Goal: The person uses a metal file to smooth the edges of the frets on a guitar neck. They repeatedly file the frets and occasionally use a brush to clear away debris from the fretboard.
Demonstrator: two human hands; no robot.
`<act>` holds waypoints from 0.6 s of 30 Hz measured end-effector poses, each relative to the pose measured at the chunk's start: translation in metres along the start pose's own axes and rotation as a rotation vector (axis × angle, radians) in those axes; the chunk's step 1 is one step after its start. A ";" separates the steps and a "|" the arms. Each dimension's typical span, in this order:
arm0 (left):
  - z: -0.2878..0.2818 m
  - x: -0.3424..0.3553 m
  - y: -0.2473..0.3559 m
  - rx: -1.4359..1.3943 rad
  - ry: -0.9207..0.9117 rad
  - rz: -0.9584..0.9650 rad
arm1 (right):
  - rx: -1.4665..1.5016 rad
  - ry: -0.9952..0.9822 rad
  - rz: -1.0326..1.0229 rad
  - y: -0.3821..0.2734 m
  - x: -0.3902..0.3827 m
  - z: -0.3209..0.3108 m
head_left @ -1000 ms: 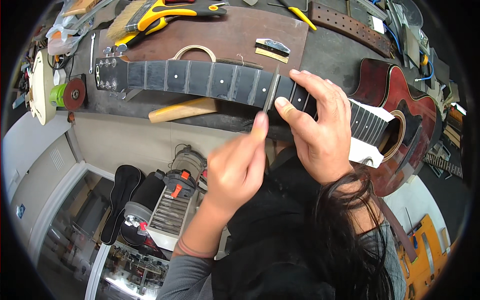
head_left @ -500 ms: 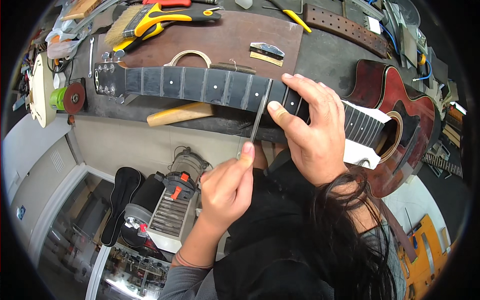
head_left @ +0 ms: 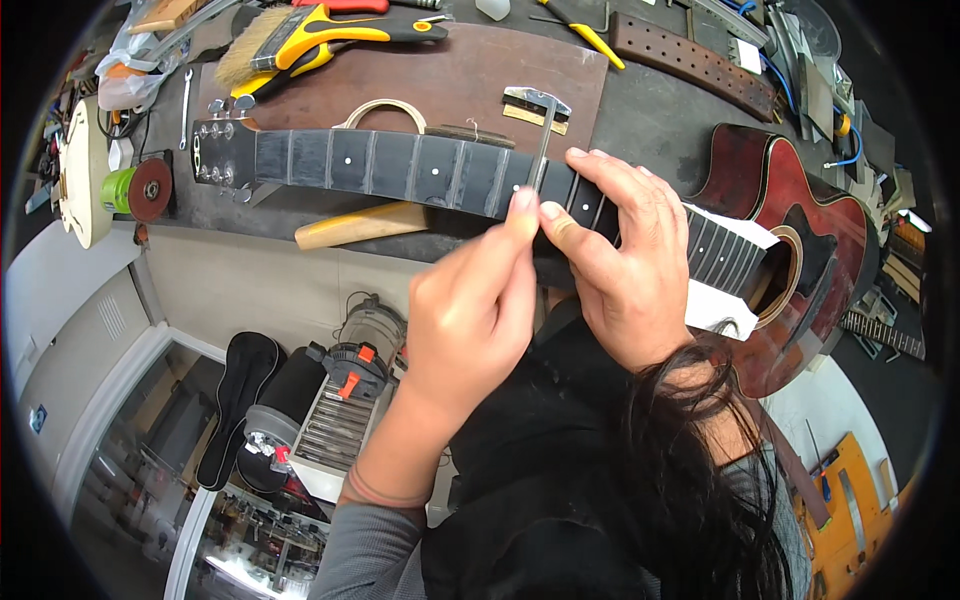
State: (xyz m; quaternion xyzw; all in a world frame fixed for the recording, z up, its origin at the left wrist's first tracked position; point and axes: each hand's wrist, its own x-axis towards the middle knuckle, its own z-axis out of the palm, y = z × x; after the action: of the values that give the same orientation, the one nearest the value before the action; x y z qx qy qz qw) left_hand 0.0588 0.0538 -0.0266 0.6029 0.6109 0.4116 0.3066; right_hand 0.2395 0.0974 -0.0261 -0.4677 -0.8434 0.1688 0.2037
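Note:
A red-bodied acoustic guitar [head_left: 845, 215] lies across the bench, its dark fretboard [head_left: 395, 165] running left to the headstock [head_left: 222, 155]. My left hand [head_left: 470, 305] is closed around a thin metal file [head_left: 547, 135], which crosses the fretboard at a fret and sticks out past its far edge. Just right of the file, my right hand [head_left: 640, 265] rests on the fretboard with fingers stretched over it. Its thumb lies beside the file and the left fingertips. White paper [head_left: 722, 318] shows around the fretboard near the soundhole. The file's near end is hidden in my left hand.
Beyond the neck lie a wide brush [head_left: 262, 45] with a yellow-and-black handle, a fret-shaped metal block [head_left: 537, 103] and a perforated brown strap-like bar [head_left: 690, 60]. A wooden handle-like piece [head_left: 360, 226] sits under the neck. At left stands a green grinding disc tool [head_left: 120, 192].
My left hand has pushed the file away from me across the fretboard, so its tip now reaches well past the far edge. My right hand stays in place.

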 end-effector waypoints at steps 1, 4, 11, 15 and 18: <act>0.000 0.003 0.002 0.007 0.005 0.005 | -0.001 -0.002 0.000 0.000 0.000 0.000; -0.012 -0.029 -0.004 0.090 -0.053 0.040 | -0.011 -0.008 0.012 0.002 0.001 -0.003; -0.001 -0.008 -0.010 0.037 -0.008 0.076 | 0.024 -0.010 0.029 -0.004 0.002 -0.003; -0.006 -0.025 -0.009 0.050 -0.028 0.066 | 0.011 -0.017 0.034 -0.002 0.003 -0.007; -0.021 -0.071 -0.013 0.052 -0.061 0.017 | 0.019 -0.017 0.033 -0.003 0.002 -0.007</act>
State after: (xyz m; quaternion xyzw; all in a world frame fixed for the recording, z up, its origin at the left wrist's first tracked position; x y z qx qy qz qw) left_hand 0.0403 -0.0188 -0.0363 0.6280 0.6067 0.3796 0.3057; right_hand 0.2398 0.0985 -0.0188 -0.4780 -0.8357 0.1840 0.1981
